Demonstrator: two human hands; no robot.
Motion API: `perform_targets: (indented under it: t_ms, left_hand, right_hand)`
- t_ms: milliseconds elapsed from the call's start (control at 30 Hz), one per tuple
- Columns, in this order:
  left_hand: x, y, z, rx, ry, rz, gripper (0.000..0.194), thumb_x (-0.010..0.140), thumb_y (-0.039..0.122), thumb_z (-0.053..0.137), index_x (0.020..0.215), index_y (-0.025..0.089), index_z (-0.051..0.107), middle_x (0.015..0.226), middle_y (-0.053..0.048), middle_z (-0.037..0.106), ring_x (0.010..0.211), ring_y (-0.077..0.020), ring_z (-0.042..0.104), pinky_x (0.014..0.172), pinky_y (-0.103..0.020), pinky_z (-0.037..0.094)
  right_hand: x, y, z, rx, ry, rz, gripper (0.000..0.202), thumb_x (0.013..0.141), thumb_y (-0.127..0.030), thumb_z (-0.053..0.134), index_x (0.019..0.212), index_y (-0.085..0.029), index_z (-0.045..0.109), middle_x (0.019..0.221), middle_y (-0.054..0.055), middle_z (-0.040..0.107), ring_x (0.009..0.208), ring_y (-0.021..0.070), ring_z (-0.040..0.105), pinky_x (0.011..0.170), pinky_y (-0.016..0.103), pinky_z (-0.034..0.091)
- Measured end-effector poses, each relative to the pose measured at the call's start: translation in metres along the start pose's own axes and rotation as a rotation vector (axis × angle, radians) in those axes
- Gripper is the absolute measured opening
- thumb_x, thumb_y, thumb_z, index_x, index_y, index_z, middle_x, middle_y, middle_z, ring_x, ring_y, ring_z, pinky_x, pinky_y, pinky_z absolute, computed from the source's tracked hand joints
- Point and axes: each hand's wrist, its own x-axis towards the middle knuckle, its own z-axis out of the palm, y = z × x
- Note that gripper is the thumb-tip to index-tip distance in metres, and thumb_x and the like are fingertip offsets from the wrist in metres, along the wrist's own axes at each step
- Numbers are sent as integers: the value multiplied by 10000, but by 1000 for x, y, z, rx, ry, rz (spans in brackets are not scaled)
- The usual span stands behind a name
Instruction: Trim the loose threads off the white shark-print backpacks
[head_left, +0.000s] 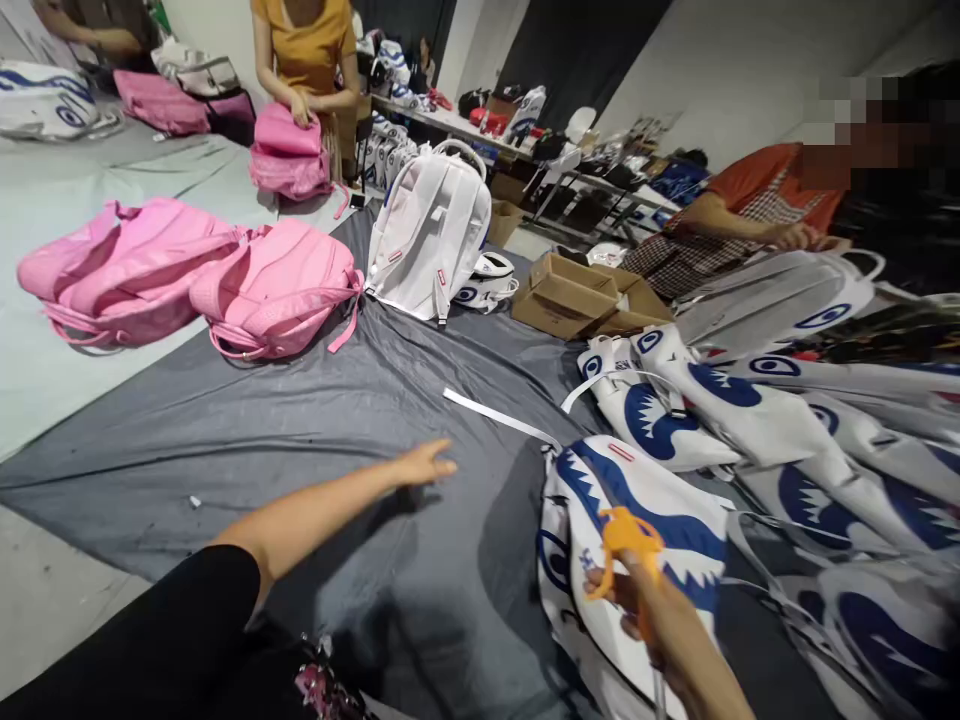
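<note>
My right hand (651,610) grips a pair of scissors with orange handles (628,535); the loops stick out above my fingers, and part of the tool is hidden by the hand. Right beneath it lies a white backpack (671,475) with a blue wavy band, jagged teeth and an eye print. A white strap (499,414) trails from that backpack to the left across the grey cloth (315,420). My left hand (426,465) reaches over the cloth, fingers partly stretched and holding nothing, a short way left of the backpack.
Pink backpacks (277,285) lie at the left, and a white backpack (431,235) stands behind. Cardboard boxes (562,295) sit at the back. Several white-and-blue bags (697,400) are heaped on the right. A person in orange (765,190) handles a bag there; another in yellow (307,45) holds a pink one.
</note>
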Motion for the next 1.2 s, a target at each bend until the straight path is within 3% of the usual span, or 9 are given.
perform_targets:
  t_ms: [133,300,433,567,700,833,933,1000,1200]
  left_hand:
    - [58,56,-126,115,305,-16,627,850,358,692,1390,107,496,1383,-237,539,1263,-330,536,997,-477,488]
    - [139,158,-249,174,477,141,622,886,315,646,1441,119,442,1425,-219,518,1249,-281,561,1012,-426,477]
    - [238,212,-292,193,586,235,645,869,247,681,1447,98,435,1499,-247,432,1377,-293,458,1082,-421,420]
    - [331,230,-319,283,741,388,736,764,179,784,1398,-1,456,1499,-285,408,1412,-304,410,1166,-406,299]
    - [394,228,-349,400,837,543,971,751,338,668,1437,-148,181,1534,-286,297,1446,-251,288,1126,-300,235]
    - [430,220,-355,205,643,547,911,681,410,780,1351,-36,354,1326,-97,624,1042,-44,627,1037,-358,448]
    - [406,218,-326,69,471,630,846,521,530,894,1163,110,539,1086,32,713,847,-56,582,992,-366,505]
    - [355,214,-302,25,404,685,769,498,553,903,1059,135,583,1002,34,705,837,-87,575,929,-317,523]
    - [88,119,-266,211,371,96,351,816,588,623,792,238,634,653,43,603,613,-166,561,571,-273,478]
  right_hand:
    - [16,3,88,36,-257,4,447,718,-601,655,934,-218,577,813,116,737,747,267,730,355,210,305]
    - [78,-67,163,128,-268,-62,476,681,-581,697,927,-190,582,780,112,736,714,231,725,369,163,290]
    - [146,-93,199,149,-293,-74,467,660,-647,676,853,-228,600,730,81,724,640,242,713,352,199,323]
    - [213,-38,241,219,-363,-5,497,673,-761,606,747,-270,616,590,28,663,512,224,663,392,268,434]
    - [242,3,258,341,-570,119,560,693,-786,635,828,-243,610,670,30,685,539,182,657,359,186,304]
    - [255,-15,236,454,-615,114,558,800,-719,612,952,-183,582,727,58,692,560,130,628,373,148,235]
    - [257,-26,209,472,-499,103,572,797,-702,633,992,-167,571,746,66,696,571,116,617,394,140,250]
    - [253,-24,194,477,-415,105,586,771,-691,668,1024,-175,555,766,68,700,633,144,654,398,136,243]
    - [213,-18,178,538,-349,55,511,786,-600,692,1042,-191,526,802,67,716,716,187,712,405,135,275]
